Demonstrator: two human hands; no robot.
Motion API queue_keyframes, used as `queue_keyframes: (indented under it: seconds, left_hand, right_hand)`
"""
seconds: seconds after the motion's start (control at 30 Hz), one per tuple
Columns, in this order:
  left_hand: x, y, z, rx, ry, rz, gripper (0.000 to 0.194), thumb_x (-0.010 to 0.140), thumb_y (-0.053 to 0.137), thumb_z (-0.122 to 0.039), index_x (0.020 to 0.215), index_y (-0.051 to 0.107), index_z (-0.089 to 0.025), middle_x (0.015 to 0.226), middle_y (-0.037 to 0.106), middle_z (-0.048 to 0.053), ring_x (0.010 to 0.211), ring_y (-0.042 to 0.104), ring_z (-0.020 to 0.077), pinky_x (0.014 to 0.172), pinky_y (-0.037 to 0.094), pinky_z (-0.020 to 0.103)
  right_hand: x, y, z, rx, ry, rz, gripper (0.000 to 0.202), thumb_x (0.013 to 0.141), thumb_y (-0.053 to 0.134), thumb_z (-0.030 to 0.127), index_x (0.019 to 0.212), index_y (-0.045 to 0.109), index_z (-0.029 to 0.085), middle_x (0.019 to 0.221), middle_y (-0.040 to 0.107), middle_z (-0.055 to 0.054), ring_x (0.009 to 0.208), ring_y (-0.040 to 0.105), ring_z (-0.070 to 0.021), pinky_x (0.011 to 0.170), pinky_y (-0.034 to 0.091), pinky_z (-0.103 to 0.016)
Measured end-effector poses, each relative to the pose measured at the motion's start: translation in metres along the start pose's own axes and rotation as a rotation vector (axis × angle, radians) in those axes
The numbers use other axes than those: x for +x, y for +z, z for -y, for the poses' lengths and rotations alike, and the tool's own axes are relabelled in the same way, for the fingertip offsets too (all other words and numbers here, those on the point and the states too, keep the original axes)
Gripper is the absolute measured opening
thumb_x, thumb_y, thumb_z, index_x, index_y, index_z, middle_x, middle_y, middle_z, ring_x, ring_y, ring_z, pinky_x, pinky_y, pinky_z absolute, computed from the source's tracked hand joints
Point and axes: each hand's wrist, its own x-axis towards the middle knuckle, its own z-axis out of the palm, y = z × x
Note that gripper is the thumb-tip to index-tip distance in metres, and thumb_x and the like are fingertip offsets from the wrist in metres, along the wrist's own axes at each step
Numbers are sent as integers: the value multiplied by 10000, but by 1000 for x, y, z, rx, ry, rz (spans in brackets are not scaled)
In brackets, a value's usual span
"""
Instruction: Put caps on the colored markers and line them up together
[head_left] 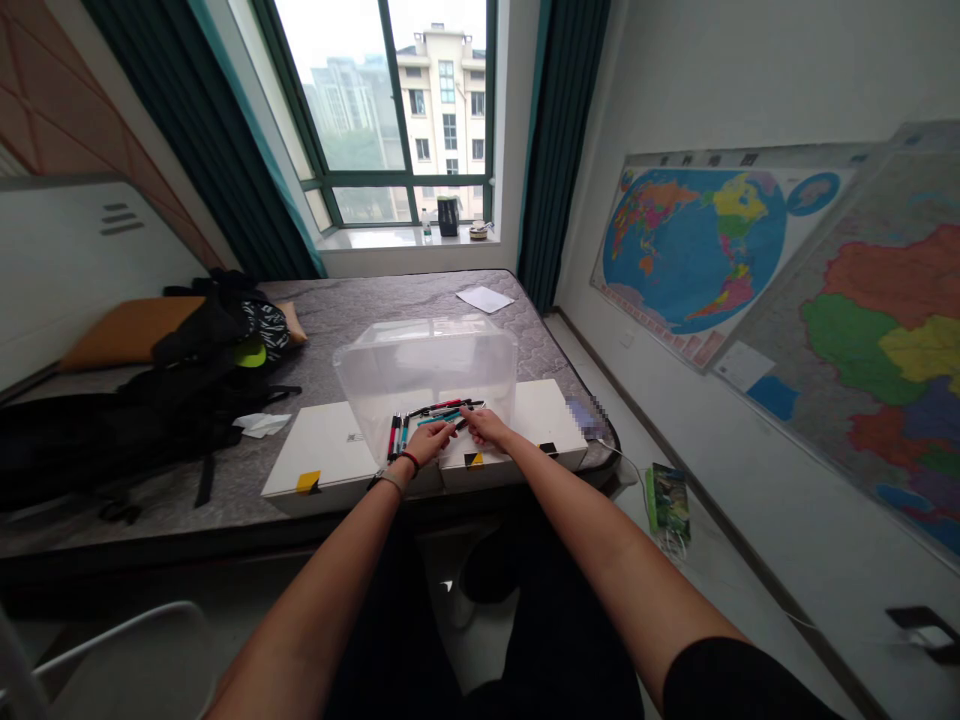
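Observation:
My left hand point(432, 440), with a bracelet and a band on the wrist, has its fingers closed at one end of a dark pen point(460, 425). At the pen's other end, the fingers of my right hand point(487, 428) are pinched together. Both hands are close together over the white boxes point(319, 440). Several pens in red, black and white point(394, 436) stand side by side left of my left hand. More pens, black, red and teal, lie just beyond my fingers, in front of a translucent plastic bin point(427, 358).
The boxes and bin rest on a grey mattress point(330, 310). To the left are a black bag point(112, 430), a tissue point(262, 425) and an orange cushion point(135, 330). A paper sheet point(485, 299) lies at the back. A white chair point(135, 660) is at lower left.

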Motion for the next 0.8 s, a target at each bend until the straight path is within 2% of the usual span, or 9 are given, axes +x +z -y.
queue_keyframes:
  seconds: [0.07, 0.17, 0.23, 0.37, 0.6, 0.8]
  left_hand:
    - [-1, -1, 0, 8, 4, 1, 526, 758, 519, -647, 767, 671, -143, 525, 501, -32, 455, 403, 83, 459, 305, 202]
    - [-1, -1, -1, -8, 10, -1, 527, 757, 518, -648, 755, 666, -142, 521, 502, -32, 456, 407, 83, 461, 304, 201]
    - [-2, -1, -2, -22, 11, -6, 517, 760, 520, -640, 746, 662, -143, 515, 496, -35, 451, 399, 82, 460, 299, 202]
    - [-3, 0, -3, -28, 9, -14, 492, 761, 527, -622, 736, 659, -149, 501, 477, -39, 440, 380, 83, 454, 288, 212]
    - [-1, -1, -1, 2, 28, -14, 495, 766, 530, -624, 734, 668, -150, 492, 493, -32, 447, 407, 90, 458, 301, 214]
    - [0, -2, 3, 20, 30, 0, 457, 748, 583, -603, 782, 670, -156, 569, 575, -12, 458, 440, 84, 456, 346, 206]
  right_hand:
    - [1, 1, 0, -34, -16, 0, 408, 858, 539, 509, 632, 461, 178, 468, 444, 59, 352, 423, -63, 327, 309, -171]
    - [2, 0, 0, -14, -6, 0, 336, 838, 587, 454, 679, 470, 183, 488, 485, 58, 374, 470, -75, 336, 329, -169]
    - [2, 0, 0, -2, 4, 0, 351, 841, 577, 486, 693, 471, 186, 493, 499, 51, 382, 484, -82, 340, 341, -173]
    - [2, 0, -1, -22, -15, 22, 430, 847, 545, 554, 639, 455, 189, 444, 424, 65, 338, 408, -64, 323, 308, -177]
    - [-1, 0, 1, 11, -1, 29, 312, 834, 603, 437, 691, 483, 186, 436, 429, 79, 346, 428, -69, 340, 322, -173]
    - [2, 0, -5, -15, -33, 9, 392, 831, 586, 512, 648, 447, 194, 448, 445, 67, 362, 456, -75, 341, 328, -174]
